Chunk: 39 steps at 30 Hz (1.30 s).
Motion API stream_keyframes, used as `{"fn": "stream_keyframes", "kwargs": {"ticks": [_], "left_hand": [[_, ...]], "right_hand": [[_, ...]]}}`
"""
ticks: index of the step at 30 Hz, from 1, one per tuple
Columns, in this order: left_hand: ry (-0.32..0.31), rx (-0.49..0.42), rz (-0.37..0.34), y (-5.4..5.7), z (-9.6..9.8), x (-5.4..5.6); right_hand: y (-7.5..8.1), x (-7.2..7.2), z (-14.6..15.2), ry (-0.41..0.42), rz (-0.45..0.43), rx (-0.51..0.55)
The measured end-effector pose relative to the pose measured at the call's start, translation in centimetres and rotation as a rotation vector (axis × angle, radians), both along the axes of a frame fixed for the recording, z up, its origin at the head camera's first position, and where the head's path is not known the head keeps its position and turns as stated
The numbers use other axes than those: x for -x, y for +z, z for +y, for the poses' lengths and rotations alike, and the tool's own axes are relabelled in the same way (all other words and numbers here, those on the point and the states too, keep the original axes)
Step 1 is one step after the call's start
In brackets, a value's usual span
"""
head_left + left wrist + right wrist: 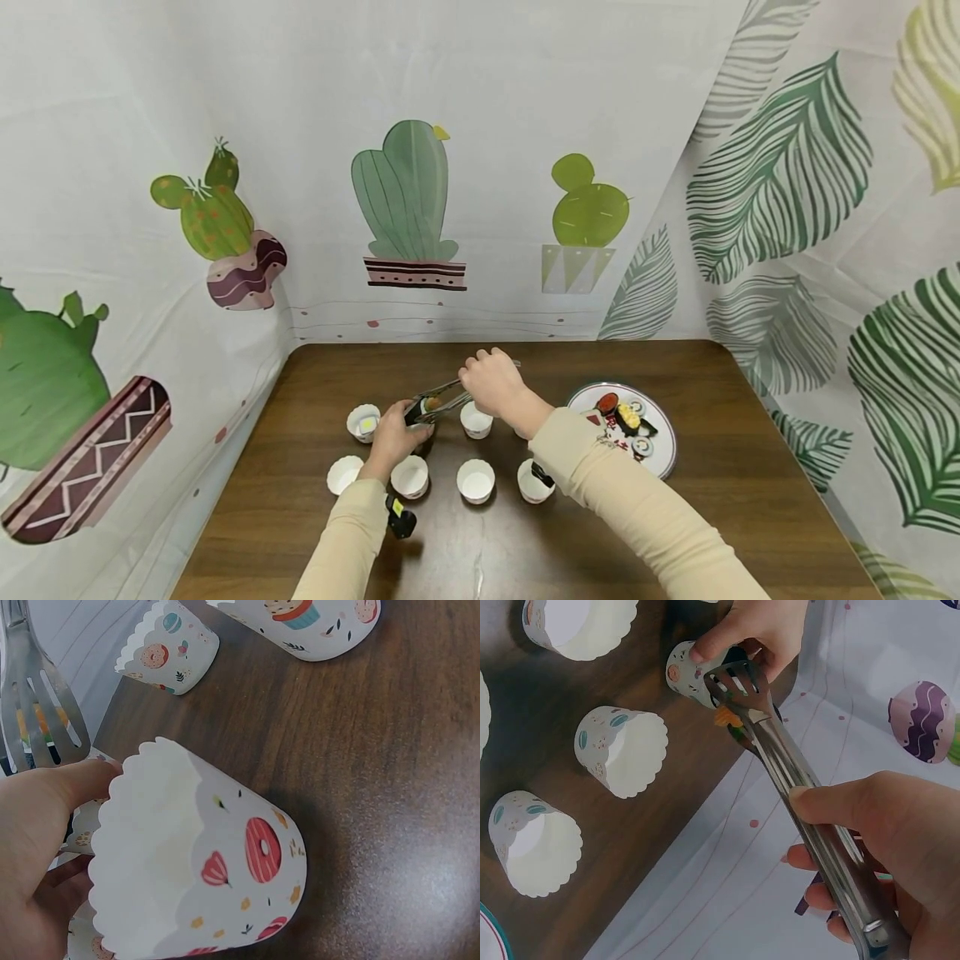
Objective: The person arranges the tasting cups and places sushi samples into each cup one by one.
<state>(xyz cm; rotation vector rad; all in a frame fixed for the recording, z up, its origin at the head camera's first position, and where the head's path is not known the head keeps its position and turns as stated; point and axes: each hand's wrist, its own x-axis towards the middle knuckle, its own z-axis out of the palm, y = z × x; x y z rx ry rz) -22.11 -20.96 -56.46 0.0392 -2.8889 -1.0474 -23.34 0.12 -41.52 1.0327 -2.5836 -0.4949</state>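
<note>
My right hand (497,385) grips metal tongs (802,780) above the back of the table. Between the slotted tong ends is a sushi piece (727,718) with an orange topping and a dark wrap. My left hand (397,437) holds a printed paper baking cup (684,673) with its thumb on the cup's side, right by the tong ends. How far the sushi sits inside that cup cannot be told. Nearer the left wrist camera stands another baking cup (255,862), printed with pink doughnuts.
More white baking cups stand in rows, including a front cup (476,483) and a back-left cup (365,423) holding a white and yellow piece. A round plate (666,454) with several sushi pieces lies right. A patterned cloth (502,167) hangs behind the table.
</note>
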Motion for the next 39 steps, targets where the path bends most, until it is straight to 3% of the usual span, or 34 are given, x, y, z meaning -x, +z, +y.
{"fn": "stream_keyframes", "kwargs": {"ticks": [18,28,39], "left_hand": [[-0.013,0.011,0.000,-0.1,0.0,0.1],[-0.008,0.014,-0.014,-0.5,-0.1,0.3],[-0.013,0.019,0.001,-0.1,0.1,0.0]], "right_hand": [[0.4,0.0,0.0,-0.055,-0.074,-0.042],[0.3,-0.3,0.4,-0.050,-0.089,-0.016],[-0.2,-0.6,1.7,-0.046,-0.080,0.028]]}}
